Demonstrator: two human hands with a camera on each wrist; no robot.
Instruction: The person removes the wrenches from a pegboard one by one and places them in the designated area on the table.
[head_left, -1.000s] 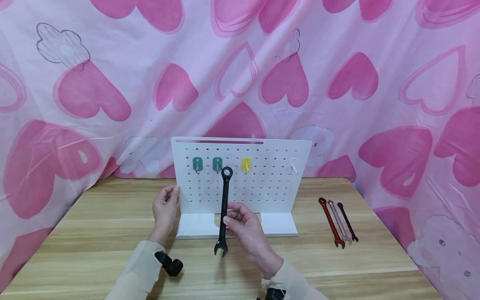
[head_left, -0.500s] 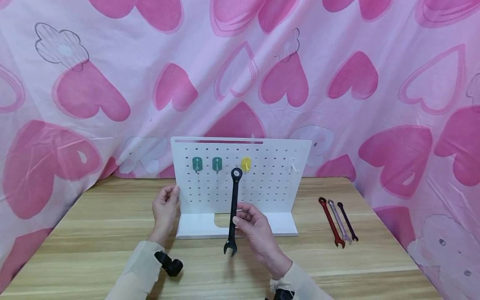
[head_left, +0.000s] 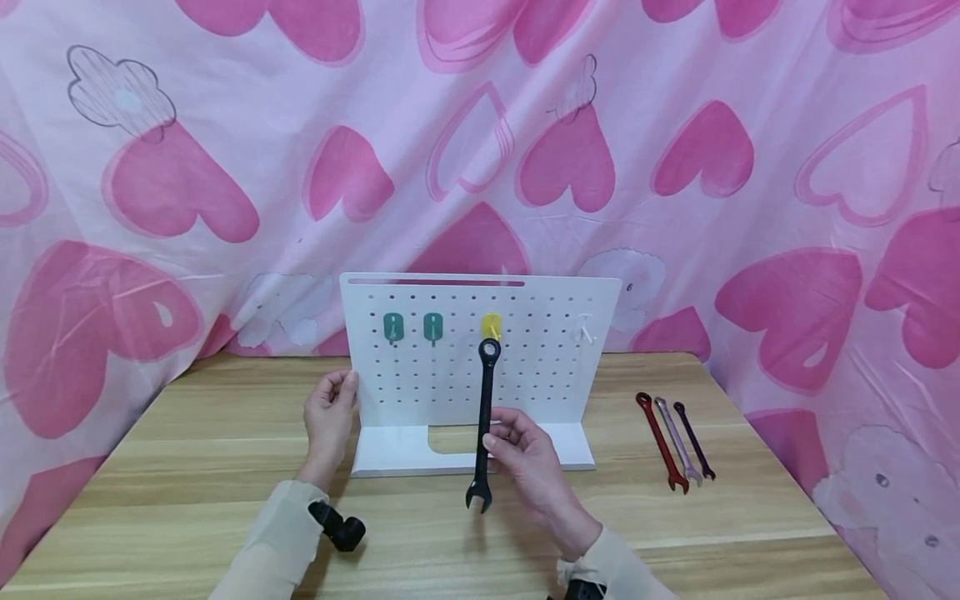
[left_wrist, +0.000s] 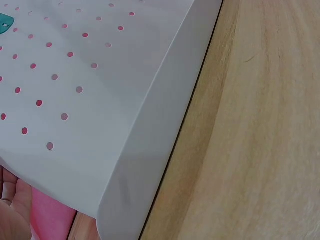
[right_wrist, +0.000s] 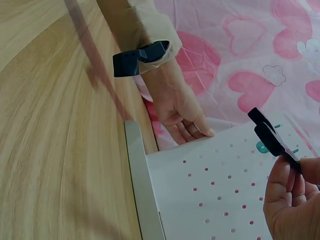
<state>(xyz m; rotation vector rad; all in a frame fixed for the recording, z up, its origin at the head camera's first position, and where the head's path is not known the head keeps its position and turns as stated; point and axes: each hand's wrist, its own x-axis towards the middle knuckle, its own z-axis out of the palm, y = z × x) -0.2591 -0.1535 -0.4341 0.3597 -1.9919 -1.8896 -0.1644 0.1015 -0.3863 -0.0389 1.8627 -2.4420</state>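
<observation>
My right hand [head_left: 534, 467] pinches a black combination wrench [head_left: 485, 417] at mid-shank between thumb and fingers. The wrench stands nearly upright, ring end up, in front of a white pegboard [head_left: 450, 367]. In the head view its ring overlaps the lower part of a yellow hook [head_left: 491, 325]; whether they touch I cannot tell. At the board's left edge, my left hand [head_left: 328, 425] grips the side with thumb and curled fingers. The right wrist view shows the wrench's open end [right_wrist: 267, 137] and the left hand [right_wrist: 182, 115] at the board's edge.
Two green hooks [head_left: 393, 327] sit on the board's left, and a clear hook [head_left: 584, 329] on its right. A red wrench [head_left: 663, 446], a silver wrench [head_left: 678, 442] and a smaller dark wrench [head_left: 695, 442] lie on the wooden table [head_left: 187, 483]. A pink heart-print cloth [head_left: 480, 125] hangs behind.
The right hand has carried the black wrench rightward, from near the second green hook to in front of the yellow hook. The left hand stays at the board's edge.
</observation>
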